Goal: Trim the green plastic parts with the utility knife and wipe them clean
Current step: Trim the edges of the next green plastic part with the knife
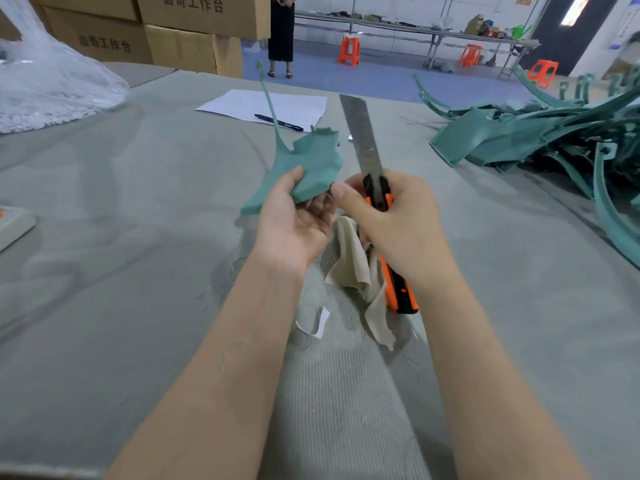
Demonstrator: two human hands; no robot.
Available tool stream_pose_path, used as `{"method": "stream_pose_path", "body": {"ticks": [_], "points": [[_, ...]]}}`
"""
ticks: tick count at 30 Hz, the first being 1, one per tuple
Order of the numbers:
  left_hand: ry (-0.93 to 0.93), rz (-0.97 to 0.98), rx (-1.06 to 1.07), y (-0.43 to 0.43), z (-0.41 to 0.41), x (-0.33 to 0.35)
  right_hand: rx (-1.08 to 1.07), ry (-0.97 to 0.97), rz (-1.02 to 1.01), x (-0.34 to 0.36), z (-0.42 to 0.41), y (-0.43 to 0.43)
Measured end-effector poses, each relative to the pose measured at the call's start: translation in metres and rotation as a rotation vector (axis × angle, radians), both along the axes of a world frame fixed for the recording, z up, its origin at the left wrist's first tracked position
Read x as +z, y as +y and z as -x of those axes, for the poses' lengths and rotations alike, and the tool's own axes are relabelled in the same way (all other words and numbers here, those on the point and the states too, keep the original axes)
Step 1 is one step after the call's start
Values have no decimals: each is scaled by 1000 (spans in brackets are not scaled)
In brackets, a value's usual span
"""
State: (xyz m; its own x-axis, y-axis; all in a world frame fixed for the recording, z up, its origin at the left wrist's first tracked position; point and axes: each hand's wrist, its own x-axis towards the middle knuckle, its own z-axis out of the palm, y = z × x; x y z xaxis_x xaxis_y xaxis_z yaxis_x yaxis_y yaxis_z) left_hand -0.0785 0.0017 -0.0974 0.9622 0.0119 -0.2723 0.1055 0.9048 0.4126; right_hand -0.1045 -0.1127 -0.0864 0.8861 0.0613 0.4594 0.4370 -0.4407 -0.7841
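- The left hand's fingers (pixel 294 180) are clamped on the near corner of a green plastic part (pixel 311 161), thumb on top and the rest curled beneath.
- The right hand (pixel 398 223) is wrapped tight round an orange-and-black utility knife (pixel 379 194), with its long blade (pixel 362 133) run out and pointing away from the person.
- The part sits just left of the blade, not touching it. Its thin stem rises away from the person, roughly in line with the steel, so the next cut likely means swinging the edge leftward onto the part's ragged rim.
- A beige cloth (pixel 356 265) trails beneath the right hand; whether that hand holds it cannot be told.
- Well to the right, a pile of green parts (pixel 540 133) lies on the grey worktop (pixel 138 237).
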Motion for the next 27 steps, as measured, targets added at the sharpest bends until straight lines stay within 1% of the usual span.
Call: {"method": "stream_pose_path", "body": {"ticks": [3,7,14,17,24,27], "points": [[-5,-26,17,0,-2,0,27,17,1,0,2,2],[-37,-55,25,-3,1,1,24,-6,7,1,1,2],[-71,-99,116,-3,-2,-1,53,-24,40,0,-2,-1],[-80,-112,131,-3,-2,-1,48,-2,34,0,-4,-5],[-56,-31,149,2,0,-1,-100,142,-178,-2,-12,-19],[-54,-29,134,1,1,-1,-105,168,-183,-1,-10,-18]]}}
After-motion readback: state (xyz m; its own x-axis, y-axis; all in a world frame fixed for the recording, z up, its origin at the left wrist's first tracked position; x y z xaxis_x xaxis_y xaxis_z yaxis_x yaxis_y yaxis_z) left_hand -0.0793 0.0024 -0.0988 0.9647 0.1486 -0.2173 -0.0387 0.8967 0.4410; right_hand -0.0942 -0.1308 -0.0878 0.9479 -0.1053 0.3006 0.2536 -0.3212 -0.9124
